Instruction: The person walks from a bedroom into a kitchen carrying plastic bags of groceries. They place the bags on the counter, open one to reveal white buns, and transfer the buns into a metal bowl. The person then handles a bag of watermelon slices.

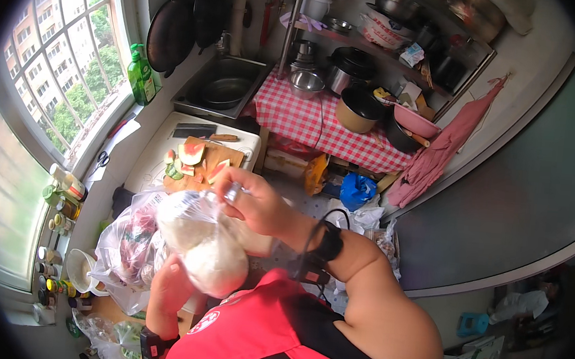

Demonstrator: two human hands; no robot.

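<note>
A clear plastic bag of large white rounded food pieces (pixel 216 265), perhaps buns or dough, hangs in front of my red apron (pixel 254 325). My right hand (pixel 250 199) grips the gathered neck of this bag. Low on its left side, my left hand (pixel 173 282) cups the bag, thumb against the plastic and the other fingers mostly hidden beneath. Just left of it is another clear bag (pixel 130 248) with reddish contents, possibly meat. Beyond my right hand, a wooden cutting board (pixel 230 156) bears cut watermelon pieces (pixel 191 153), with a cleaver (pixel 197 131) behind it.
A metal sink (pixel 219 84) lies past the board. Seasoning bottles (pixel 69 183) and scissors (pixel 100 160) line the windowsill. Pots (pixel 359 109) stand on a red checked cloth (pixel 293 111). A white tub (pixel 82 269) sits left, and a blue bag (pixel 358 191) lies low on the right.
</note>
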